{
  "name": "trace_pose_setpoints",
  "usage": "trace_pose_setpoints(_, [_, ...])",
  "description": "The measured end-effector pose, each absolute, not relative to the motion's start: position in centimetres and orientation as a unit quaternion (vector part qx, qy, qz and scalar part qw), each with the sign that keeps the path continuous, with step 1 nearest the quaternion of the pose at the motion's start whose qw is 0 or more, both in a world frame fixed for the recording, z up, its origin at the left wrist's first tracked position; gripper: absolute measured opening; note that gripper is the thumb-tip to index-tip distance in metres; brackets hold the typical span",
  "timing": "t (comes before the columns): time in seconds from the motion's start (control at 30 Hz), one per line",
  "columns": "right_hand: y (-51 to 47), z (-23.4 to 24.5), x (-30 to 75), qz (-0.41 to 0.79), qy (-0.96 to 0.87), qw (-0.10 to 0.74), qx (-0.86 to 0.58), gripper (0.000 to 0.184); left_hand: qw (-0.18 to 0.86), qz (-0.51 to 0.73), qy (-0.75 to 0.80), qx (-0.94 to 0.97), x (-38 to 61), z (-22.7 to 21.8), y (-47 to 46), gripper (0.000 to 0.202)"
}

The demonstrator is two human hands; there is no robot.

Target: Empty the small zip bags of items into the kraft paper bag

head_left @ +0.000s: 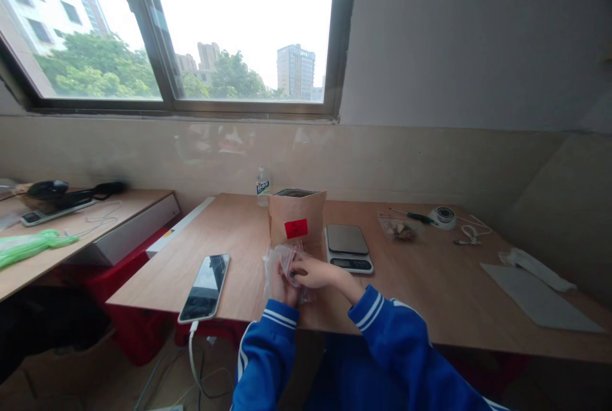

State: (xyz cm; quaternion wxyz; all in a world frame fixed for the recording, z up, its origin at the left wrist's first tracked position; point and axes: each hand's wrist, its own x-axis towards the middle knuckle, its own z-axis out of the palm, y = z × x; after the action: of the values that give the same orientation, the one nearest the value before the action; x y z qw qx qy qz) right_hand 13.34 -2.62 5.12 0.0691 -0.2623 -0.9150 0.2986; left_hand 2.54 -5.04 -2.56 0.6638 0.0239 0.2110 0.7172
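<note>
A: Where are the hands?

B: Both at the near edge of the wooden table [430, 283], dead centre. Left hand [283, 288] and right hand [315, 273] are closed on a small clear plastic bag [280, 264] with something pinkish-red inside. Contents are too small to identify.

A: Grip state?

B: Right hand's fingers are pinched on the bag's right side, near the top. Left hand holds it from below and behind, mostly hidden by the plastic. Both gripping, neither open.

A: Bag orientation?

B: Roughly upright, long axis running away from the person toward the brown paper bag [297, 218]. It sits between the two hands, slightly left of the right hand. Right hand is the more exposed one.

A: What's nearby?

B: The paper bag stands just behind the hands, open at the top, red label facing the camera. A digital kitchen scale [347, 246] is just right of it, platform bare. A smartphone [205, 287] lies to the left, cable plugged in. Small bottle [262, 185] behind the paper bag at the wall. Further right: another clear bag with brownish bits [399, 229], a green-handled screwdriver [415, 216].
</note>
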Motion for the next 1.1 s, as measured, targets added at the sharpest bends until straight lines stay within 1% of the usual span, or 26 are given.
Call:
trace_pose_setpoints(0.1, [-2.4,4.9,13.4,0.310,-0.910,0.105,-0.253,0.012,0.661,0.719,0.214,0.022,2.6,-2.4,-5.1,0.030])
trace_pose_setpoints(0.23, [-2.5,4.7,14.1,0.331,-0.899,0.152,-0.244,0.014,0.663,0.719,0.206,0.041,2.6,-2.3,-5.1,0.029])
trace_pose_setpoints(0.43, [-2.7,4.0,14.7,0.365,-0.855,0.240,-0.278,0.008,0.657,0.726,0.202,0.041,2.8,-1.9,-5.3,0.029])
trace_pose_setpoints(0.6, [-2.8,3.8,14.4,0.407,-0.802,0.329,-0.289,0.008,0.653,0.726,0.209,0.052,2.9,-1.9,-5.2,0.030])
trace_pose_setpoints(0.77, [-3.4,4.6,13.9,0.463,-0.720,0.418,-0.305,0.013,0.654,0.711,0.249,0.064,3.1,-2.2,-4.9,0.025])
trace_pose_setpoints(0.83, [-3.8,5.1,13.7,0.451,-0.718,0.427,-0.315,0.009,0.645,0.715,0.260,0.070,3.2,-2.3,-4.9,0.023])
trace_pose_setpoints(0.9, [-4.4,5.6,13.6,0.401,-0.747,0.419,-0.326,0.007,0.636,0.723,0.259,0.077,3.3,-2.4,-5.0,0.022])
trace_pose_setpoints(1.0, [-5.6,6.4,13.6,0.329,-0.805,0.368,-0.329,0.012,0.624,0.736,0.242,0.103,3.4,-2.6,-5.1,0.022])
trace_pose_setpoints(1.1, [-6.5,6.6,13.7,0.283,-0.835,0.324,-0.342,0.015,0.608,0.744,0.243,0.133,3.5,-2.8,-5.2,0.021])
